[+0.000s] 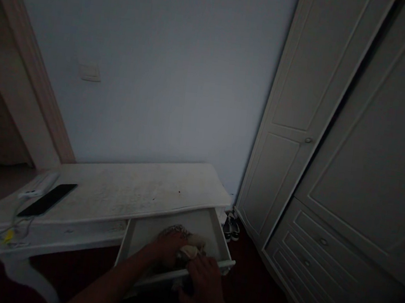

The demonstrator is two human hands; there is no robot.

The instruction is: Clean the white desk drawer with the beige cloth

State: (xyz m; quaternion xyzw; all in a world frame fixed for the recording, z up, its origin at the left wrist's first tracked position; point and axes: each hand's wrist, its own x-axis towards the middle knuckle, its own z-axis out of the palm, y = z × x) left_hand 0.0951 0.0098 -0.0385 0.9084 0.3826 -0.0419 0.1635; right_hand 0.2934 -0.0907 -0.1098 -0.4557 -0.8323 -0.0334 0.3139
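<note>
A white drawer (221,228) is pulled out from the white table, and a small heap of bundled cloth lies inside it. Part of the heap is a dark patterned cloth (179,227); beside it are beige pieces (189,251). My left hand (170,247) reaches into the drawer, its fingers closed on the bundled cloth, though dim light hides the fingertips. Over the drawer's front panel bends my right hand (206,275), fingers inside close to the beige cloth and thumb on the outer side.
A black phone (48,199) and a white power strip (41,184) with cables lie on the left of the tabletop (127,182). Dark shoes (231,227) stand on the red floor between table and white wardrobe (284,126). A light switch (90,71) is on the wall.
</note>
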